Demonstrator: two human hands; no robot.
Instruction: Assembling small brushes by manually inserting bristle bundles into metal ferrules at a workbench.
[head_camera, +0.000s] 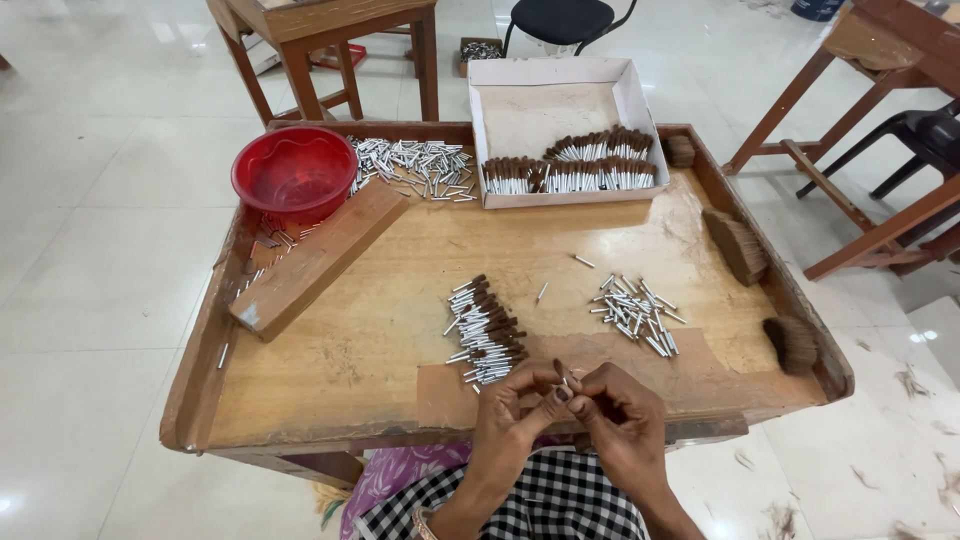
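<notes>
Head view shows our left hand (515, 400) and right hand (612, 405) both pinching one small metal tube (566, 381) at the desk's (350, 350) near edge; we should grip steadily.

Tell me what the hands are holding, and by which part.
Both hands, left and right, pinch a small silver tube between fingertips; which part cannot be told.

Small craft workshop: wooden worktable (340, 350), metal tubes (635, 312), bristle tufts (738, 245), tiled floor (90, 250).
</notes>
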